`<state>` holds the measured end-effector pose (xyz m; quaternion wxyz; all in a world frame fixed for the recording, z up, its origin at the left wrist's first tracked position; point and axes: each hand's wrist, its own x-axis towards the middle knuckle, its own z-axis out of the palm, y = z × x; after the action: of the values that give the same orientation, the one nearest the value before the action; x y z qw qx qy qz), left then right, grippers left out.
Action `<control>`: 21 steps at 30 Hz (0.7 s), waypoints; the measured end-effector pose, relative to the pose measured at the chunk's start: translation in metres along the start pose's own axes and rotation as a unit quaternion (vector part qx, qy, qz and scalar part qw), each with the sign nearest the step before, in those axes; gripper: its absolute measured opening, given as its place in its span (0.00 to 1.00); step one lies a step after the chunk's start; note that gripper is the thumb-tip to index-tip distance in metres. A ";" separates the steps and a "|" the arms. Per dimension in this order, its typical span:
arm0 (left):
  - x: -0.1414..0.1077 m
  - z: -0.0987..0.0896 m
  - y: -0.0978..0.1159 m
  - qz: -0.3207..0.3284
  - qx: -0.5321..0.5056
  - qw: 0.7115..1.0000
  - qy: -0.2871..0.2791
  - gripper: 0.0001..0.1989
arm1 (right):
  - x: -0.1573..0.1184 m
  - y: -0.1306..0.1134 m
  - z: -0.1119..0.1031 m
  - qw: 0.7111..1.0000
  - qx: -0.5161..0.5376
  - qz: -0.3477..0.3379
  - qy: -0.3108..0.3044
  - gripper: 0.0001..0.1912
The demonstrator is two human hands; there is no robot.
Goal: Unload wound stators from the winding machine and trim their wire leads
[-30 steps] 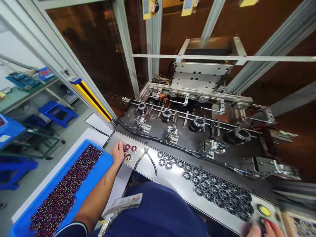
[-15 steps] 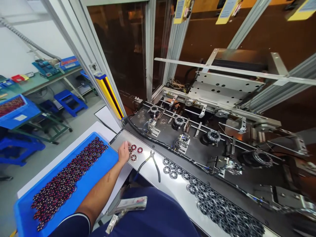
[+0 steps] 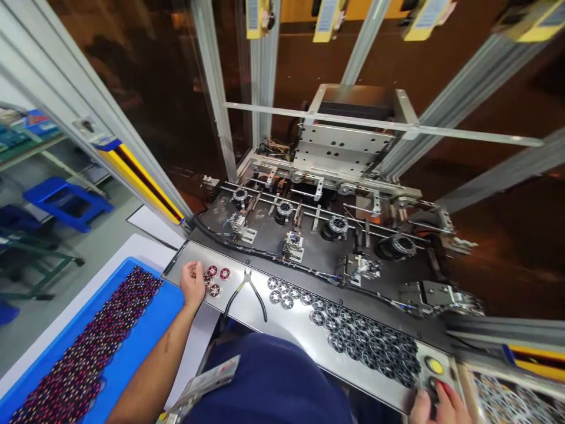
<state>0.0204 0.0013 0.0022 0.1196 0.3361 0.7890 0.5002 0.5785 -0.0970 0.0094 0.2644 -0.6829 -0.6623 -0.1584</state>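
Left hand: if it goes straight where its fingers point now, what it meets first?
Likely the black cable just past the metal shelf; the red discs sit right of that line. Depth is unclear.

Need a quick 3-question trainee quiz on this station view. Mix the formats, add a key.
1. Multiple choice: what lies on the metal ledge between the red-centred parts and the grey parts?
A) a screwdriver
B) a roll of tape
C) pliers

2. True or false: the right hand is nearer the yellow button than the left hand is.

3. Fill in the blank: the tray full of dark, red-spotted parts is ____ in colour.

Key: 1 C; 2 true; 3 blue.
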 end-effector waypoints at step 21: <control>0.002 -0.001 0.003 0.015 0.036 0.999 -0.029 0.18 | -0.010 0.008 0.011 0.996 -0.075 -0.045 0.030 0.29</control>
<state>0.0196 0.0025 0.0057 0.1234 0.3661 0.7975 0.4633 0.5840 -0.0993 -0.0061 0.2247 -0.6654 -0.6701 -0.2401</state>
